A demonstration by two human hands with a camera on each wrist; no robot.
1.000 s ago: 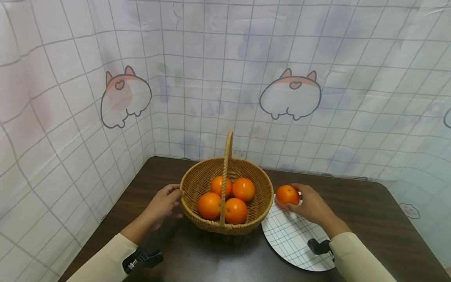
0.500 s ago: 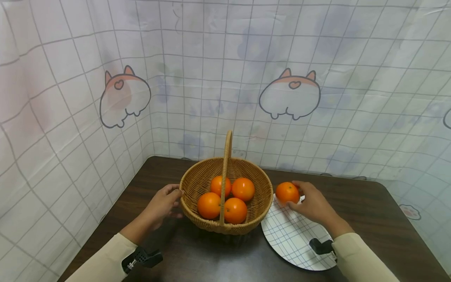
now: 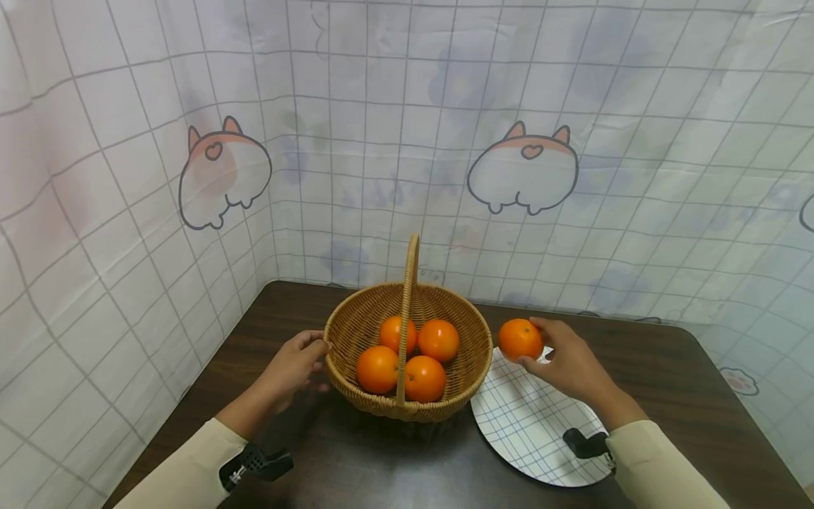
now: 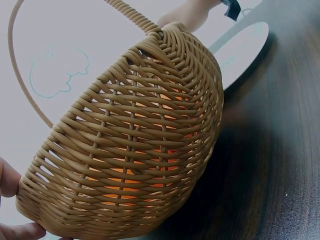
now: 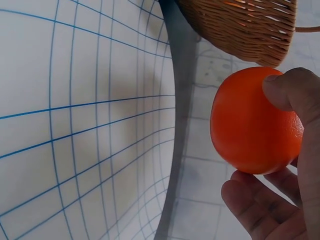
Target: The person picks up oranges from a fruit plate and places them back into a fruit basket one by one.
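A wicker basket (image 3: 346,329) with a tall hoop handle stands mid-table, holding several oranges (image 3: 378,370). My left hand (image 3: 295,367) grips its left rim, thumb at the top edge and fingers against the outside; the left wrist view shows only the fingertips (image 4: 22,231) at the weave. To the right of the basket, my right hand (image 3: 569,364) holds another orange (image 3: 520,338) between thumb and fingers. In the right wrist view that orange (image 5: 250,125) is apart from the plate's surface. The round white plate (image 3: 540,431) with blue grid lines lies below the right hand.
The dark wooden table (image 3: 381,466) runs up to a white grid-patterned curtain (image 3: 381,141) at the back and left. Near the plate's left edge stands the basket's right side. Black wrist mounts (image 3: 254,463) sit on both sleeves.
My right hand has lifted the orange slightly upward from the far edge of the plate. The left hand and the basket have stayed in place.
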